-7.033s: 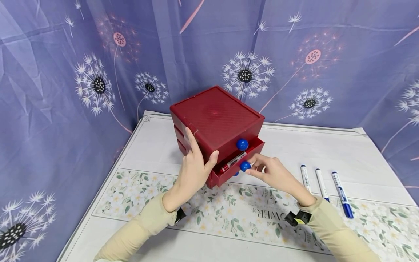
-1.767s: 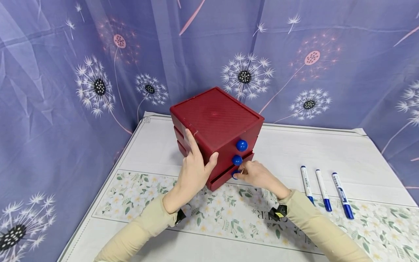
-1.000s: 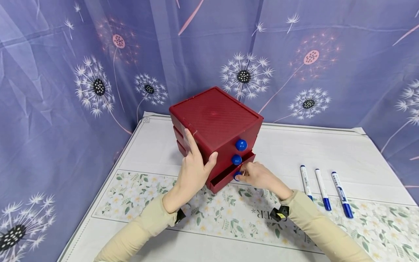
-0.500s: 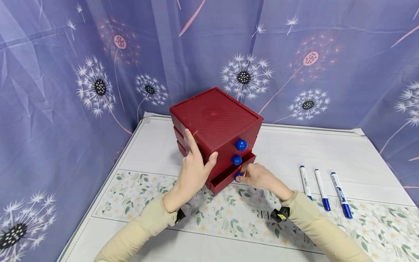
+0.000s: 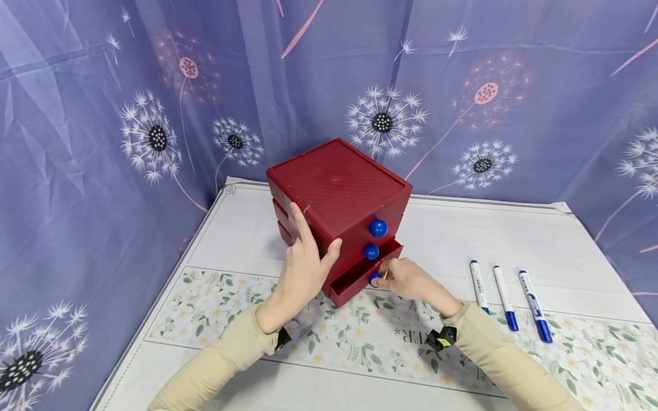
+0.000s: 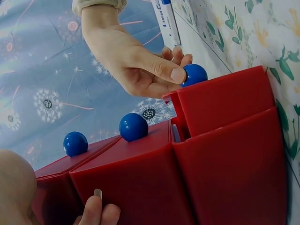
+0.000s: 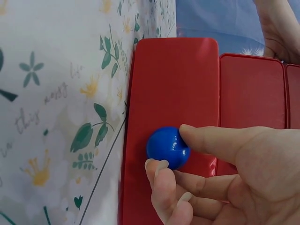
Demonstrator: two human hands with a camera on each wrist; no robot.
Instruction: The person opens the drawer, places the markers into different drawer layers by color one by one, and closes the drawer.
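Note:
A red three-drawer box [image 5: 336, 182] stands on the table with a round blue knob on each drawer. Its bottom drawer [image 5: 352, 290] is pulled partly out, and the part of its inside that shows holds nothing I can see. My right hand [image 5: 411, 279] pinches the bottom drawer's blue knob [image 7: 164, 147] between thumb and fingers. Flat on the box's left side rests my left hand [image 5: 300, 268], index finger straight and thumb near the front corner. The top knob [image 5: 377, 228] and middle knob [image 5: 370, 251] are untouched; both their drawers are closed.
Right of the box lie three white markers with blue caps, the nearest to my right hand being a slim marker [image 5: 479, 285]. A floral-printed cloth [image 5: 231, 308] covers the table. Behind hangs a purple curtain [image 5: 319, 85] with dandelion prints.
Seven seconds ago the middle drawer stood out with a red marker inside; it is now closed. My right hand has moved to the bottom knob, and that drawer has slid further out.

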